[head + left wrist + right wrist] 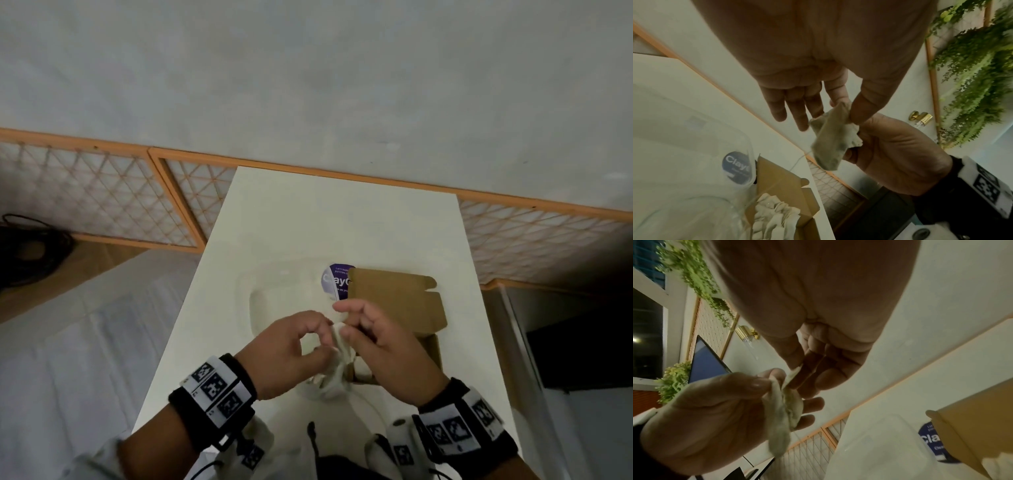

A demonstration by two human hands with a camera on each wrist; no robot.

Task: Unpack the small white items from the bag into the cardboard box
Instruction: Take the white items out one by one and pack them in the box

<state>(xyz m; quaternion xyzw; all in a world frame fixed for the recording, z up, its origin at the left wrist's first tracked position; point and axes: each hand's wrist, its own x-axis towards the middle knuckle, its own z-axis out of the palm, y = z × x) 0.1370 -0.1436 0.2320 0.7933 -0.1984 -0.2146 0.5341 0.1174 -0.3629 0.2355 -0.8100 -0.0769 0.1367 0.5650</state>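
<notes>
White table point(342, 219); trailing green plants point(974, 65); lattice panels point(102, 192).

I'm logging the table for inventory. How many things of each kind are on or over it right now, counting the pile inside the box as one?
Cardboard box: 1
Clear bag: 1
Pile of white items: 1
White item held in both hands: 1
Total: 4

The head camera looks steeply down on the table point(308, 222), hands at six o'clock. Each wrist camera peers close along its palm (upward-tilted, wall behind); all three share the cardboard box point(394, 298) and the hands' meeting point.
</notes>
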